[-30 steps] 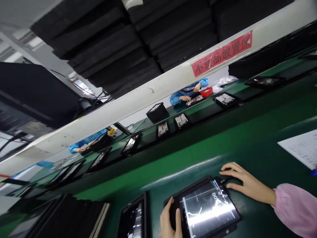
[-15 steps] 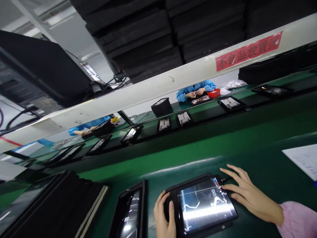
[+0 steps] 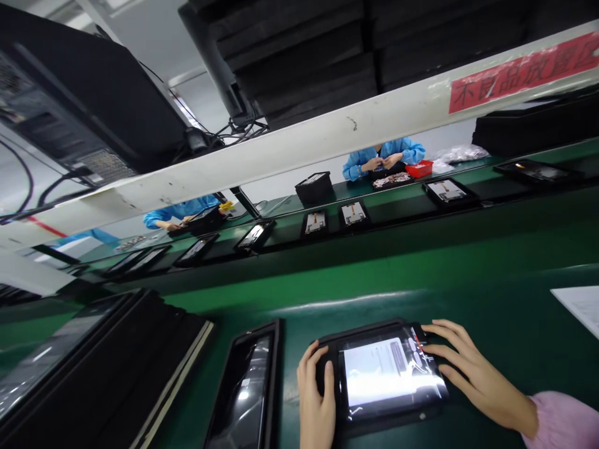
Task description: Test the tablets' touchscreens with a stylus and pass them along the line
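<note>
The lit, black-framed rectangular tablet [image 3: 374, 377] has a glossy face with wrinkled highlights; the dark rectangular tablet [image 3: 243, 386] beside it looks glassy. Around these 2 are flat black foam-like trays [image 3: 275, 368], matt. The deep-green tabletop [image 3: 510, 305] is smooth with a soft sheen. The thick black foam-like stack [image 3: 112, 368] is matt and rough-edged. The long white shelf beam [image 3: 281, 149] looks smooth but scuffed; its red rectangular label [image 3: 519, 76] shines like film. The flat white sheet [image 3: 583, 305] is paper, the puffed pink sleeve [image 3: 561, 421] cloth.
</note>
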A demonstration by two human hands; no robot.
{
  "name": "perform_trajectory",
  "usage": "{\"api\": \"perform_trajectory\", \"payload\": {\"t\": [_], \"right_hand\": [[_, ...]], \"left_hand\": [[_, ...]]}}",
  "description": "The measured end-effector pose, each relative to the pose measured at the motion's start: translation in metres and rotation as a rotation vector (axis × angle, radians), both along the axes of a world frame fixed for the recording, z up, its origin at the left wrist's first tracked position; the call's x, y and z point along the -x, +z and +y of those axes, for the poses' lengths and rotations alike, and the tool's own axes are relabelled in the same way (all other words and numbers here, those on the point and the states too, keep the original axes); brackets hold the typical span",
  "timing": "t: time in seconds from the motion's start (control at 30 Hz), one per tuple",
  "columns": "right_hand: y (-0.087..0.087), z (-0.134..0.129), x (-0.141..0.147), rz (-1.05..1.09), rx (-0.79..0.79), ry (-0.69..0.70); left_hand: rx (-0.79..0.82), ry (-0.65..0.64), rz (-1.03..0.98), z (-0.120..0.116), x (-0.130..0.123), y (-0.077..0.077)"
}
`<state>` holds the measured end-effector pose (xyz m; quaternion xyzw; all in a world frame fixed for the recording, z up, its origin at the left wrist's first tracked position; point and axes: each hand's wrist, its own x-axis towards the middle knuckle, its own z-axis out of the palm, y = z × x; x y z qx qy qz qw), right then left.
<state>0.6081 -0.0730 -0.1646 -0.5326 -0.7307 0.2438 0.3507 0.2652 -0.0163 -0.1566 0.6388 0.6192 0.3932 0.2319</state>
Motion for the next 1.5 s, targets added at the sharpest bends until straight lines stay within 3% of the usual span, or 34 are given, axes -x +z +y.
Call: {"api": "perform_trajectory", "payload": {"t": [0.4,0.5,0.67,0.73,0.9,1.3,1.5], "right_hand": [[0.01,-0.007,0.005,-0.17,0.044,0.211],[0.009,-0.004,0.003,-0.058,0.036,0.127],[-0.003,0.009,0.0,0.185,0.07,-0.267],[-0.008,0.013,-0.002,0.211,0.113,-0.343],[-0.011,0.016,-0.003,0.228,0.171,-0.319],[-0.011,0.02,-0.004,0.275,0.118,-0.252],[-0.007,0.021,-0.002,0.232,0.047,-0.239]], "left_hand": [[0.038,0.003,0.0,-0.002,0.002,-0.001],[0.022,-0.006,-0.003,0.0,0.003,-0.002],[-0.013,-0.008,0.006,0.002,0.006,-0.003],[-0.027,-0.016,0.018,0.003,0.008,-0.005],[-0.052,-0.025,0.035,0.005,0.012,-0.011],[-0.086,-0.033,0.074,0.006,0.016,-0.015],[-0.081,-0.084,0.207,0.002,-0.001,-0.001]]}}
